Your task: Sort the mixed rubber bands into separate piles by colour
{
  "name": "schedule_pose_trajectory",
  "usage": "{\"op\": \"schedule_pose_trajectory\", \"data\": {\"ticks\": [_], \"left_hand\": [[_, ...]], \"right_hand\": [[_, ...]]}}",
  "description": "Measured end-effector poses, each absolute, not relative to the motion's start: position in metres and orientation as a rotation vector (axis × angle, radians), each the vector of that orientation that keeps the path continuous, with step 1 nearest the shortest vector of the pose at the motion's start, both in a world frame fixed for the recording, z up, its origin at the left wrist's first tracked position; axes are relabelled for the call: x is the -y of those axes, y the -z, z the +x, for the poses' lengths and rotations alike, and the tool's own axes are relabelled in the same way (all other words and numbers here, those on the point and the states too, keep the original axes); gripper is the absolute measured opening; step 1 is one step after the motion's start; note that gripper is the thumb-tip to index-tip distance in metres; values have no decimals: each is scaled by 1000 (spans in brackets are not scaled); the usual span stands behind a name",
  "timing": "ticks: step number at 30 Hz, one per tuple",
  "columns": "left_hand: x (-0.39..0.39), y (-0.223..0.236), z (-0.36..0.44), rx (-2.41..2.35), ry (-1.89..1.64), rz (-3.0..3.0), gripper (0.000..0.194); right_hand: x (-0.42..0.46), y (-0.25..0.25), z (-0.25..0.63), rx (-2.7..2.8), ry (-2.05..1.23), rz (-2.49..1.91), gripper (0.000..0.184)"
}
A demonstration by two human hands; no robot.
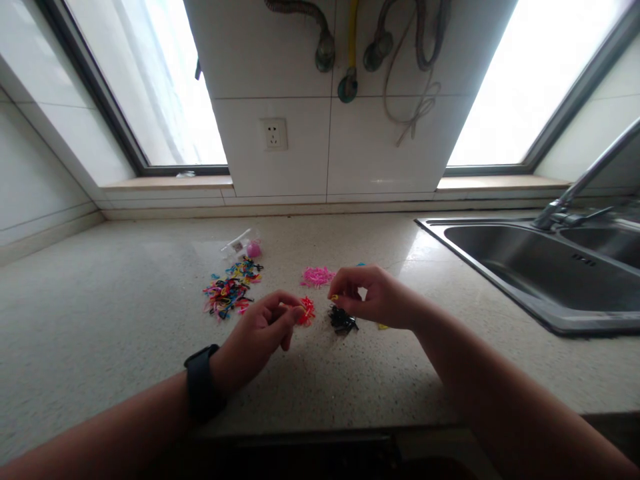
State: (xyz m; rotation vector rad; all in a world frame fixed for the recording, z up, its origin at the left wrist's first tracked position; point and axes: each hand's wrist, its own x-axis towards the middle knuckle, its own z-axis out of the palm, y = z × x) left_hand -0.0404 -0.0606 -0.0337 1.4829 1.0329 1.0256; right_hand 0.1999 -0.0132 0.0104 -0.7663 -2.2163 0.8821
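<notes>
R hand (367,297) pinches a yellow loop (335,298) btwn thumb & index, above black pile (343,323). L hand (265,327) fingers curled, can't tell if gripping anything; red pile (307,311) at its fingertips. Pink pile (318,277) behind; mixed-colour pile (227,293) to L, near clear bag (233,249), markings too small to read. Speckled pale counter (150,300); steel sink (520,267) R; tiled wall w/ socket (274,134) btwn 2 bright windows (145,80).

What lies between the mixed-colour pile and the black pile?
In the head view, the left hand and the small red pile lie between them.
</notes>
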Motion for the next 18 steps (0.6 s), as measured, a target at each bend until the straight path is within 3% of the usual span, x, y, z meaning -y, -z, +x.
{"op": "schedule_pose_trajectory", "data": {"ticks": [18], "left_hand": [[62,31,-41,-1042,-978,1458,41]], "right_hand": [[8,-6,205,2188,-944,-787,10]]}}
